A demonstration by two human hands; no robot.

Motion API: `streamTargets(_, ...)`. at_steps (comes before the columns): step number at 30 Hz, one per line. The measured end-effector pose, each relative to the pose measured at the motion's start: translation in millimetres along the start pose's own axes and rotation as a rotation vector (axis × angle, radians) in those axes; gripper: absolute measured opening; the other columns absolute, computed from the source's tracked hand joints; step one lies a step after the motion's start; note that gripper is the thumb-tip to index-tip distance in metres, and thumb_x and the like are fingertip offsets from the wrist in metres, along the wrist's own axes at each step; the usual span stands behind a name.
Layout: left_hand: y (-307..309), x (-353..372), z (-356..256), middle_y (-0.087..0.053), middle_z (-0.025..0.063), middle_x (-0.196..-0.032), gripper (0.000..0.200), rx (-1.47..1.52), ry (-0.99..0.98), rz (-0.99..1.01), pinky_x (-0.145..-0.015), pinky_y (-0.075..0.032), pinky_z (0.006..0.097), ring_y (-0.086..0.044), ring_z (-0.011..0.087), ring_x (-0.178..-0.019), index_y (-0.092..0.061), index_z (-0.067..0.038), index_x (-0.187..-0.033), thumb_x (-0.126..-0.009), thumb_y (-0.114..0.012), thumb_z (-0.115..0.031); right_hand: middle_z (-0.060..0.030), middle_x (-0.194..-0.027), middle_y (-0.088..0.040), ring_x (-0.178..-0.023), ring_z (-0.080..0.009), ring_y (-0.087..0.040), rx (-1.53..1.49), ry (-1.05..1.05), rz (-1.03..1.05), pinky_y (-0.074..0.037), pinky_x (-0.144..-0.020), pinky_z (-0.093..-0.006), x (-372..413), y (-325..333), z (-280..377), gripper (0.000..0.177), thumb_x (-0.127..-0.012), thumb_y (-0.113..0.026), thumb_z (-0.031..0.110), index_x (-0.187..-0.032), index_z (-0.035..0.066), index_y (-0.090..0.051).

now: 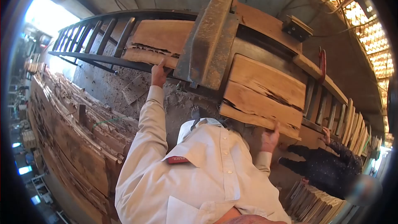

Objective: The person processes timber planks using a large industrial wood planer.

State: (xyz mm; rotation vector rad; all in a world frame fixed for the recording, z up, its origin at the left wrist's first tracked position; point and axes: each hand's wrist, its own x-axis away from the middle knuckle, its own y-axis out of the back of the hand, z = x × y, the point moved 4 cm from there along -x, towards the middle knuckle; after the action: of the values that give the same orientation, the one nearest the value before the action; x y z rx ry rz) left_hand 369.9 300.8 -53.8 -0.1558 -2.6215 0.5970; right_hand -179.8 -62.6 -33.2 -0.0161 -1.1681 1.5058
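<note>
My left hand [158, 74] grips the near edge of a wooden board [161, 33] with a dark, jagged crack. That board lies on the roller track left of a machine with a long, worn metal cover [212, 33]. My right hand [270, 137] holds the near edge of a second wooden board [261, 93], thumb on top and the other fingers hidden beneath. This one has dark splits along its grain and sits to the right of the metal cover. The cover hides whatever lies between the two boards.
Roller track [99, 37] runs left; more rollers [321, 108] run right beside a wooden rail [321, 76] with a red clamp [322, 64]. Stacked slabs [70, 141] stand at left. A person in dark clothing [331, 161] is at right, near stacked boards [313, 199].
</note>
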Motion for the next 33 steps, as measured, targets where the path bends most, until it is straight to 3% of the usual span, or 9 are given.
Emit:
streamTargets(3,-6,33,3,-0.071,0.0088,-0.113,0.026,-0.034,-0.009,0.061,-0.085,-0.062,0.044,-0.072,0.024,-0.101,-0.063,0.001,-0.121,-0.102,-0.066,-0.018,-0.0106,-0.126,-0.07,-0.115,-0.0281,-0.066,0.092,0.14,-0.171,-0.054,-0.101,-0.0425,-20,29,70,0.04,-0.099,-0.072,0.025,-0.131,0.003,-0.064)
streamTargets(12,-25,179,58,-0.073,0.0095,-0.114,0.024,0.015,0.171,0.111,-0.083,-0.063,0.0352,-0.073,0.021,-0.098,-0.068,0.0,-0.116,-0.101,-0.069,-0.019,-0.0113,-0.137,-0.063,-0.121,-0.0313,-0.061,0.075,0.348,-0.221,-0.048,-0.109,-0.044,-125,128,266,0.046,-0.105,-0.063,0.026,-0.141,-0.002,-0.054)
streamTargets(15,-52,214,71,-0.073,0.0102,-0.114,0.023,0.043,0.203,0.098,-0.084,-0.063,0.0359,-0.073,0.0215,-0.098,-0.069,0.0,-0.114,-0.1,-0.069,-0.018,-0.0131,-0.143,-0.057,-0.127,-0.0303,-0.057,0.685,0.717,-0.281,-0.047,-0.11,-0.0414,-119,110,268,0.046,-0.106,-0.058,0.019,-0.145,-0.003,-0.049)
streamTargets(17,-71,230,78,-0.073,0.0107,-0.113,0.023,0.039,0.204,0.113,-0.084,-0.063,0.0365,-0.073,0.0217,-0.098,-0.069,0.0,-0.114,-0.1,-0.069,-0.018,-0.0147,-0.141,-0.056,-0.132,-0.0285,-0.056,0.74,0.867,-0.284,-0.047,-0.109,-0.0383,-41,-27,213,0.043,-0.106,-0.055,0.014,-0.145,-0.003,-0.05)
streamTargets(19,-82,248,89,-0.073,0.0109,-0.113,0.025,0.008,0.218,0.152,-0.086,-0.063,0.0371,-0.073,0.0217,-0.099,-0.068,0.001,-0.115,-0.1,-0.069,-0.019,-0.0154,-0.138,-0.058,-0.129,-0.0261,-0.057,1.002,0.842,-0.079,-0.049,-0.106,-0.0361,-30,-60,174,0.041,-0.106,-0.055,0.015,-0.143,-0.004,-0.053)
streamTargets(21,-84,258,108,-0.073,0.0113,-0.114,0.028,-0.069,0.224,0.182,-0.09,-0.062,0.0381,-0.073,0.0218,-0.1,-0.068,0.003,-0.117,-0.101,-0.069,-0.02,-0.0122,-0.12,-0.067,-0.11,-0.0175,-0.064,0.883,0.564,0.108,-0.053,-0.096,-0.033,-4,-101,97,0.046,-0.105,-0.063,0.03,-0.137,-0.003,-0.057)
streamTargets(23,-94,271,123,-0.072,0.0111,-0.115,0.029,-0.097,0.266,0.213,-0.092,-0.061,0.0382,-0.072,0.0218,-0.102,-0.068,0.003,-0.117,-0.101,-0.068,-0.021,-0.0122,-0.125,-0.064,-0.109,-0.0184,-0.062,0.996,0.13,0.429,-0.053,-0.094,-0.0315,-16,-80,36,0.038,-0.105,-0.061,0.025,-0.13,-0.003,-0.062)
streamTargets(25,-112,286,132,-0.072,0.0107,-0.118,0.03,-0.106,0.289,0.275,-0.093,-0.061,0.0384,-0.072,0.0214,-0.105,-0.067,0.002,-0.119,-0.102,-0.067,-0.022,-0.0064,-0.115,-0.068,-0.102,-0.0144,-0.064,1.245,-0.137,0.326,-0.055,-0.091,-0.0329,8,-78,-4,0.046,-0.101,-0.069,0.036,-0.127,-0.002,-0.063)
streamTargets(33,-125,302,177,-0.07,0.013,-0.125,0.037,0.042,0.504,0.319,-0.1,-0.059,0.0426,-0.07,0.0258,-0.113,-0.062,0.002,-0.128,-0.104,-0.064,-0.026,0.0046,-0.094,-0.068,-0.071,-0.0044,-0.063,0.859,-0.265,0.188,-0.052,-0.06,-0.0214,6,-31,-2,0.023,-0.099,-0.074,0.03,-0.108,0.01,-0.067)
